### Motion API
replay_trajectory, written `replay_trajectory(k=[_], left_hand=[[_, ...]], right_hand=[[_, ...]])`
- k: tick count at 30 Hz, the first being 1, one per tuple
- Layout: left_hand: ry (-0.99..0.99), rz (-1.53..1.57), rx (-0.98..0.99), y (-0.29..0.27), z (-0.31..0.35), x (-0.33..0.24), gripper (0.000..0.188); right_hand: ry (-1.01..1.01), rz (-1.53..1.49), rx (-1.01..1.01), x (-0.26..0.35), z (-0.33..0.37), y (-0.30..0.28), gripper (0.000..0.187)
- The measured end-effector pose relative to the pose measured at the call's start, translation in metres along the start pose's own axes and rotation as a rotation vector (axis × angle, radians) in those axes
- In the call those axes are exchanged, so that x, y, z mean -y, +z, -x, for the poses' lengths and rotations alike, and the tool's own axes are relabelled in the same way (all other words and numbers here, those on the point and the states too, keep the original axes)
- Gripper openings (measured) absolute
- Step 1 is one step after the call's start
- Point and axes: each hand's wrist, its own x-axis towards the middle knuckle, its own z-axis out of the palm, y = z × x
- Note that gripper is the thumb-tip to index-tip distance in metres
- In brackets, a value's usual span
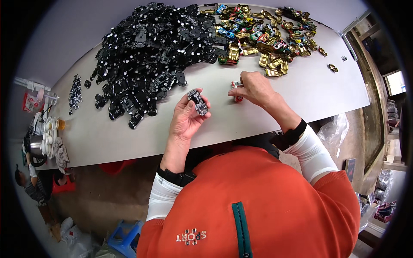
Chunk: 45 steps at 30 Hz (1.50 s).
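Observation:
My left hand (184,122) is raised over the near part of the table, its fingers closed around a black toy car chassis (198,102) whose framed side faces up. To the right of it, my right hand (259,89) bends down with thumb and fingers pinched on a small red and white toy car body (236,91). The curled fingers cover part of that body. I cannot tell whether it is resting on the tabletop or lifted slightly. The two hands are apart, and the chassis and the body do not touch.
A large heap of black car chassis (146,51) spreads over the far left of the table (206,77). Gold and coloured car bodies (262,41) are piled at the far right. Small shiny parts (75,95) lie at the left. Another person (36,185) is at the far left.

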Motion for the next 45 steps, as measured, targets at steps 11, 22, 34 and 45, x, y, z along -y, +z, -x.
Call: replay_trajectory(k=[11, 22, 34, 45], left_hand=[[0.157, -0.058, -0.024, -0.006, 0.004, 0.005, 0.041], [0.177, -0.117, -0.068, -0.004, 0.004, 0.007, 0.040], [0.174, -0.187, -0.108, 0.001, 0.007, 0.010, 0.038], [0.218, -0.285, -0.124, -0.001, 0.010, 0.011, 0.037]], right_hand=[[0.046, -1.105, 0.148, 0.044, 0.029, 0.009, 0.024], [-0.048, -1.113, 0.074, 0.066, 0.030, 0.013, 0.024], [-0.099, -1.030, 0.012, 0.068, 0.028, 0.023, 0.022], [-0.315, -0.790, -0.108, 0.082, 0.028, 0.023, 0.037]])
